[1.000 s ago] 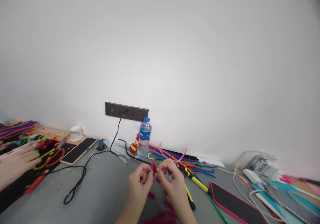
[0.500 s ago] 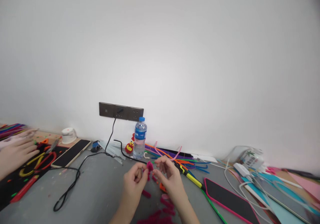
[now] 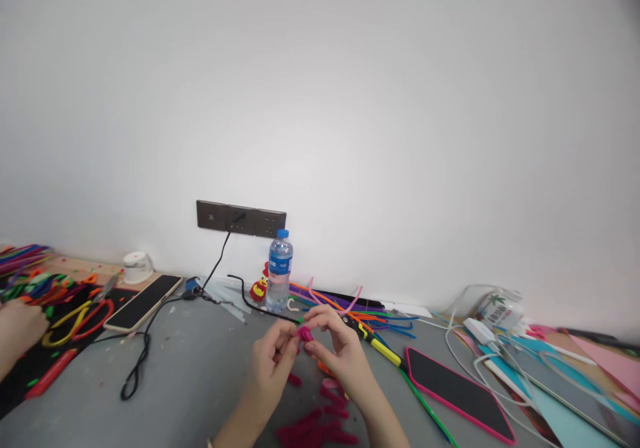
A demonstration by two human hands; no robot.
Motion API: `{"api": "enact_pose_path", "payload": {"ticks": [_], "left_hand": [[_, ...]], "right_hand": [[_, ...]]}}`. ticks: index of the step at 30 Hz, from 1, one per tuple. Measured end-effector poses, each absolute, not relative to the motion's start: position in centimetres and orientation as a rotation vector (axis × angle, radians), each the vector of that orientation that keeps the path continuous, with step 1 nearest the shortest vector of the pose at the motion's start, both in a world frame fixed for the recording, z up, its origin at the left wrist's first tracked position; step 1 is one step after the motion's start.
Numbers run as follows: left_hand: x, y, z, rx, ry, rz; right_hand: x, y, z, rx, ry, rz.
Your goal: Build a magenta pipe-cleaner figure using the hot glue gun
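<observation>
A small magenta fuzzy piece point(image 3: 305, 333) is between my two hands, in front of the water bottle. My left hand point(image 3: 273, 361) pinches its left side with thumb and forefinger. On the right side, my right hand point(image 3: 336, 345) has its thumb and fingertips around the piece, with the palm side hollow. Below the hands, cut magenta pieces point(image 3: 310, 430) lie in a pile on the grey table point(image 3: 195, 375). An orange piece point(image 3: 325, 368) shows partly behind my right hand.
A water bottle point(image 3: 279, 271) stands by a red and yellow figure point(image 3: 259, 288). Coloured stems point(image 3: 395, 321), a glue gun point(image 3: 383, 351) and a pink-cased phone point(image 3: 457, 393) lie right. Scissors point(image 3: 80, 321), another phone point(image 3: 145, 303) and a person's hand point(image 3: 20, 331) are left.
My right fingers have closed in around the magenta piece. The other person's hand at the left has moved left and down. The black cable's loop has shifted right and up.
</observation>
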State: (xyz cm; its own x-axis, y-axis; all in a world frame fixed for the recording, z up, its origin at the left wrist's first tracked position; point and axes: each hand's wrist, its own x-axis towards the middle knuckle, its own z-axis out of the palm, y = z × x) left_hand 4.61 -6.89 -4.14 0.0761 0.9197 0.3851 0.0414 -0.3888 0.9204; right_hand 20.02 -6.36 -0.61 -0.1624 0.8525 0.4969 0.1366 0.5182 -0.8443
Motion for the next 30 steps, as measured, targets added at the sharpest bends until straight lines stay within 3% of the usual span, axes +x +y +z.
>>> {"api": "enact_pose_path", "payload": {"ticks": [30], "left_hand": [[4.40,-6.71,-4.44,1.673,0.866,1.372]], "right_hand": [[20.15,-6.23,-1.14,-0.761,-1.641,0.793]]}}
